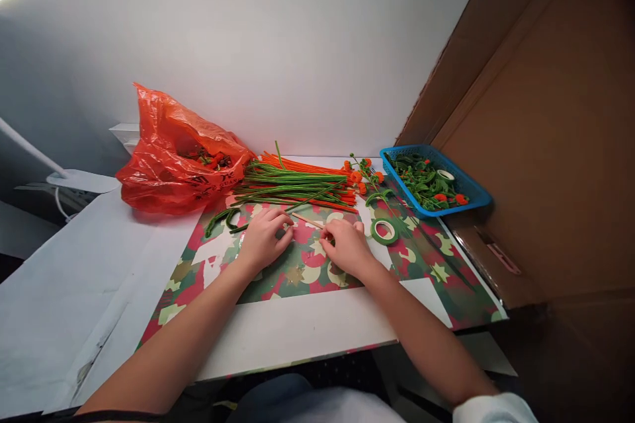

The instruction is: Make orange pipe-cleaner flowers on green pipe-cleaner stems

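Observation:
My left hand and my right hand rest on the patterned red-green mat, fingertips close together. Between them they pinch a thin wooden stick that runs from the left fingers to the right fingers. A roll of green tape lies just right of my right hand. A bundle of green and orange pipe cleaners lies behind both hands. A curled green pipe cleaner sits left of my left hand.
An orange plastic bag with small orange pieces stands at the back left. A blue basket with green leaves and orange buds sits at the back right. A finished sprig with orange pompoms lies beside it. A brown board borders the right.

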`<state>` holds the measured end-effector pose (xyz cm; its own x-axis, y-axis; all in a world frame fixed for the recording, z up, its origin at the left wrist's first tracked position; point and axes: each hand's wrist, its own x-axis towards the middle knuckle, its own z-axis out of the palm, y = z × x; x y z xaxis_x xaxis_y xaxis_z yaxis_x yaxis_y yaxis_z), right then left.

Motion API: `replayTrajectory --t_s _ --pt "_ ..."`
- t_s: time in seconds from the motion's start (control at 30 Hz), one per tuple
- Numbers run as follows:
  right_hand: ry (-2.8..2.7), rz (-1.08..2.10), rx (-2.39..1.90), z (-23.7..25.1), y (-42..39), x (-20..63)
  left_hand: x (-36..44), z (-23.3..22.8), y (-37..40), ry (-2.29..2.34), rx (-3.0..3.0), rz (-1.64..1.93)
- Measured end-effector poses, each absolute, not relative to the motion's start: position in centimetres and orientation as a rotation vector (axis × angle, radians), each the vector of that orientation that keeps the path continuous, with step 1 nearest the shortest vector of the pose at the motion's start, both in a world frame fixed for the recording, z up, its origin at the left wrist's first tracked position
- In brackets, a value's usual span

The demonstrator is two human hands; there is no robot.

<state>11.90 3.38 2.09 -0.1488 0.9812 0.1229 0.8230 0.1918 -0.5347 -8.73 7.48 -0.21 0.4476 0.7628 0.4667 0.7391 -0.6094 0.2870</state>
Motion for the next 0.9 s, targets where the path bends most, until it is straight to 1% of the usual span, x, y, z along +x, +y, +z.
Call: replayTrajectory --t_s 0.07,0.13,0.27,0.37,0.53,0.73,0.9 --pt "-1.879 0.513 -1.614 2.7 3.5 13.5 -8.8 -0.2 7.5 1.354 2.630 0.880" --pt "-1.599 0.562 -1.519 3.2 4.0 15.8 -8.7 -0.3 7.5 1.324 2.630 0.871" --pt "-1.354 0.478 -1.601 2.9 5.2 20.5 -8.4 -0.5 7.5 1.222 2.673 0.831" --pt "-1.287 0.423 -1.693 2.0 5.7 22.4 -8.1 -0.7 7.5 1.150 2.712 0.804" --pt "-1.372 0.418 -1.830 1.1 5.9 23.0 -7.9 -0.6 7.3 1.114 2.709 0.805" --pt "-1.581 0.432 -1.809 2.2 4.4 23.4 -8.0 -0.6 7.4 1.070 2.742 0.748" --pt "-1.778 0.378 -1.920 2.5 2.1 23.0 -7.4 -1.1 7.5 0.921 2.786 0.490"
